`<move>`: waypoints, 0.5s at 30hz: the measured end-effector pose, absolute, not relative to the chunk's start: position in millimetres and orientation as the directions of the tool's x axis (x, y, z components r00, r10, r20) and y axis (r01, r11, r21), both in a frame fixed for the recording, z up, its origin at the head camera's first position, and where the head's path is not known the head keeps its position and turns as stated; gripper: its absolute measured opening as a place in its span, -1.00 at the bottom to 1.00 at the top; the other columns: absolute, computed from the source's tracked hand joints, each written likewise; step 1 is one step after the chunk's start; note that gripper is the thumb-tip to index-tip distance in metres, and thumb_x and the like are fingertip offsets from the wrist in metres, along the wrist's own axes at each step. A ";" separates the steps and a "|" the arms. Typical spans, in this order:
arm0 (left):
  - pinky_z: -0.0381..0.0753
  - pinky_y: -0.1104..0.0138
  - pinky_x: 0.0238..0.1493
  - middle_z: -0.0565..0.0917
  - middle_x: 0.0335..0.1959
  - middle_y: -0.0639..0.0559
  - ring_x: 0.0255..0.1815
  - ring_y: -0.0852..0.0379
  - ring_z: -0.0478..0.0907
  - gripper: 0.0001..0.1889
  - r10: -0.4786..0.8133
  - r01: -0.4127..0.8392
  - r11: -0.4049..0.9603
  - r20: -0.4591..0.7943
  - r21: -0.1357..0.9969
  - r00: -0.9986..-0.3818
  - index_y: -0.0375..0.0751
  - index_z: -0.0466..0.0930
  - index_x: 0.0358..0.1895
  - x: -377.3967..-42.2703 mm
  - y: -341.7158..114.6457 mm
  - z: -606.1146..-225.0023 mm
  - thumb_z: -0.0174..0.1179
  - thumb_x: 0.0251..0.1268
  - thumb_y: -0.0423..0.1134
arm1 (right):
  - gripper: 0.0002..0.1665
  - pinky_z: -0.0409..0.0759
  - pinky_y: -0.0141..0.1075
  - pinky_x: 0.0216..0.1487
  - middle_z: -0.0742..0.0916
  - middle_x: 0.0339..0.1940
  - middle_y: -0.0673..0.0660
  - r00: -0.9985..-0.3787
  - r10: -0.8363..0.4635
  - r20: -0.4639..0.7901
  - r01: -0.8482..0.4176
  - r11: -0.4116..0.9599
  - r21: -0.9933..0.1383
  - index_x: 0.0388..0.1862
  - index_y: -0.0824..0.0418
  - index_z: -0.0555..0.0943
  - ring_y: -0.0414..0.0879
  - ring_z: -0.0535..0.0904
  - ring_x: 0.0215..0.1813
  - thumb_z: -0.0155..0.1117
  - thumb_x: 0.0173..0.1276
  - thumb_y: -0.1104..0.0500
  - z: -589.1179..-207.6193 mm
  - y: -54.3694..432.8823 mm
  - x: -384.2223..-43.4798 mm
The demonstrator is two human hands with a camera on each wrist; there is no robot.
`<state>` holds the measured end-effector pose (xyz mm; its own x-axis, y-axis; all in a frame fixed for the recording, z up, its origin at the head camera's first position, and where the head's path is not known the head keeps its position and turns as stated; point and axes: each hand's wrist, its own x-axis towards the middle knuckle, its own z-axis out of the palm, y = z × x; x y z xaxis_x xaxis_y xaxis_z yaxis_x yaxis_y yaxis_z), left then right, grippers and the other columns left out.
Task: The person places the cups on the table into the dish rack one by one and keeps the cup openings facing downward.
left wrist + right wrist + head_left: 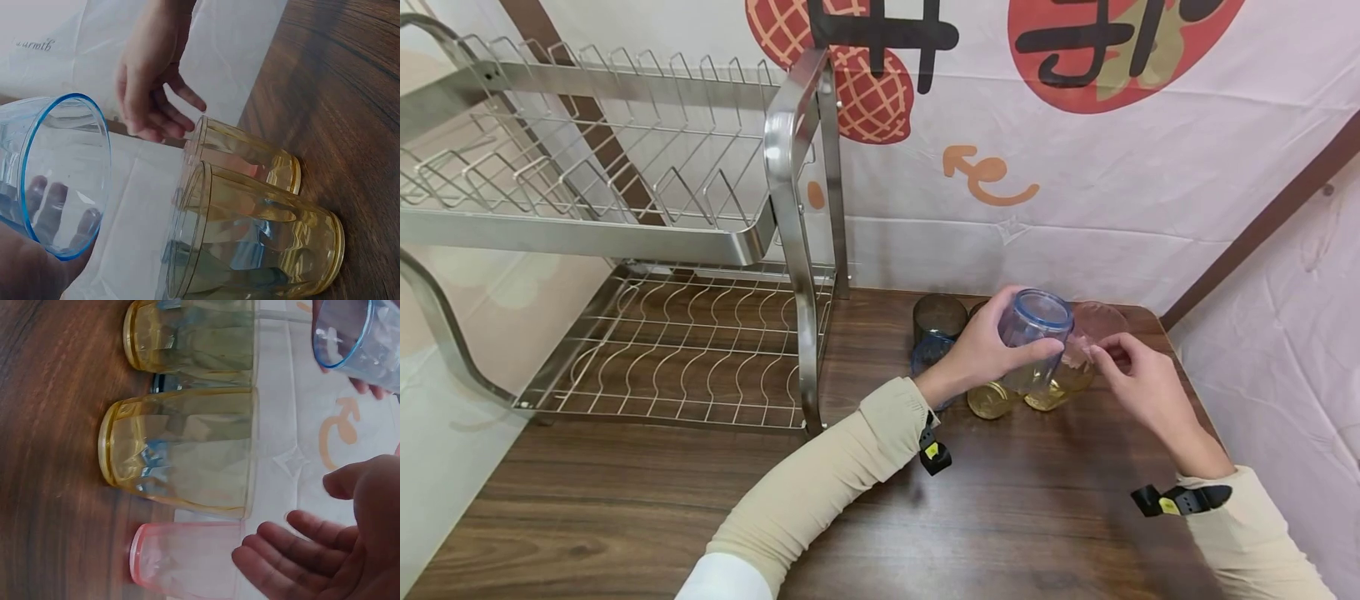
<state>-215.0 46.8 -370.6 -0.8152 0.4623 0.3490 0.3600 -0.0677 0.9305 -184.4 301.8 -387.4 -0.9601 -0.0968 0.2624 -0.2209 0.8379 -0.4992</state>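
Note:
My left hand point(977, 346) grips a clear blue-tinted drinking glass point(1037, 325), lifted above the other glasses. Its blue rim point(103, 125) shows large in the left wrist view. My right hand point(1142, 383) holds nothing; its fingers are loosely bent, close by the rims of the standing glasses. Nearest to it are a yellow glass point(181, 453) and a pink glass point(187, 557), both upright on the table. A second yellow glass point(194, 337) stands beside them, partly hidden in the head view behind my left hand.
Left of the held glass, a dark glass point(940, 315) and a blue glass point(929, 352) stand close together. A two-tier metal dish rack point(786, 167) occupies the left of the wooden table point(1000, 517). Printed cloth point(1120, 192) hangs along the back and right edges.

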 end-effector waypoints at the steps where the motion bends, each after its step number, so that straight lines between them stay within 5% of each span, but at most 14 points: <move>1: 0.64 0.39 0.03 0.56 0.11 0.02 0.00 0.28 0.57 -0.36 0.460 0.371 -0.066 0.358 0.926 -0.812 -0.17 0.33 0.38 -214.5 46.4 -371.2 0.39 0.27 -0.30 | -0.63 0.55 -0.29 -0.30 0.74 -0.21 0.29 -0.969 -0.089 0.232 -0.198 0.842 -0.501 0.01 0.34 0.61 0.12 0.64 -0.20 0.20 0.57 0.02 -389.4 302.9 -185.1; 7: 0.59 0.40 0.09 0.55 0.14 0.02 0.05 0.28 0.54 -0.30 0.463 0.427 -0.036 0.393 0.904 -0.795 -0.13 0.32 0.38 -211.3 43.3 -372.8 0.45 0.20 -0.29 | -0.33 0.67 0.10 -0.11 0.69 0.00 0.43 -0.997 -0.076 -0.003 -0.063 0.851 -0.521 0.19 0.42 0.50 0.27 0.64 -0.01 0.05 0.60 -0.19 -396.8 304.9 -188.2; 15: 0.58 0.40 0.11 0.54 0.14 0.05 0.07 0.27 0.53 -0.25 0.485 0.428 -0.020 0.383 0.904 -0.786 -0.12 0.32 0.39 -205.6 41.4 -376.0 0.50 0.14 -0.27 | 0.00 0.72 0.05 -0.04 0.49 0.29 0.60 -0.955 -0.143 -0.259 0.053 0.777 -0.627 0.49 0.53 0.19 0.38 0.60 0.15 -0.09 0.59 -0.34 -410.9 307.9 -195.1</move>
<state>-205.6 41.4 -376.0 -0.7864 0.4848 0.3828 0.4276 -0.0200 0.9037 -195.1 307.9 -410.9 -0.9553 -0.1431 -0.2585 0.0534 0.7770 -0.6273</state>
